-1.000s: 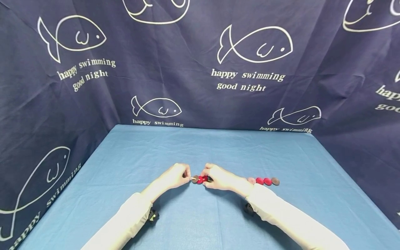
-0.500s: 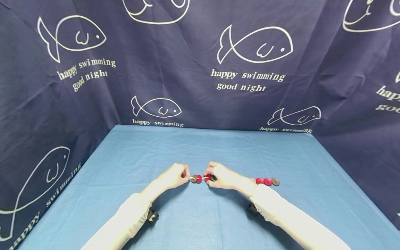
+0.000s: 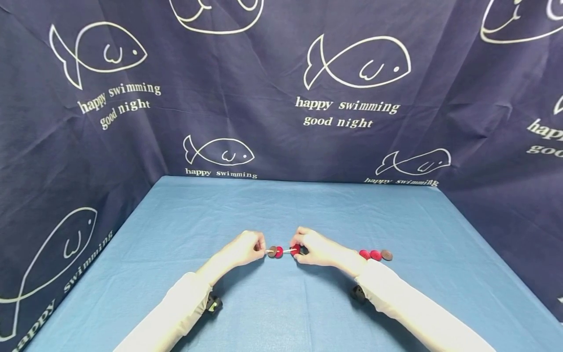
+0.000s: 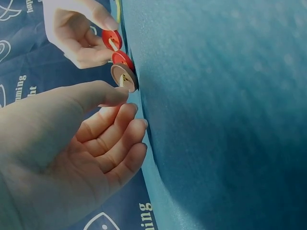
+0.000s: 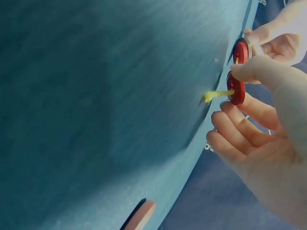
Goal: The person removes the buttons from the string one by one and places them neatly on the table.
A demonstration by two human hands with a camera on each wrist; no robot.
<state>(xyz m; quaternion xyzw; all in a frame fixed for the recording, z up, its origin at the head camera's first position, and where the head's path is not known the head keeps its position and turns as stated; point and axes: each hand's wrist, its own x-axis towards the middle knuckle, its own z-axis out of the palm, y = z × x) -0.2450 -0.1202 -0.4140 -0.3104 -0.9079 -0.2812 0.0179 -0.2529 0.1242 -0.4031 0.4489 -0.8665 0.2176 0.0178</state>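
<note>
Head view: L hand [image 3: 246,246] pinches cord [image 3: 287,251], R hand [image 3: 314,248] pinches red btn [image 3: 295,250] threaded w/ it.

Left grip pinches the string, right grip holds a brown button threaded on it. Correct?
Colour's wrong: the right wrist view shows a red button there, not a brown one. So: left grip pinches the string, right grip holds a red button threaded on it.

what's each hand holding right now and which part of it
The right hand pinches a red button by its rim; the left hand pinches the pale cord just beside the brown button.
</note>
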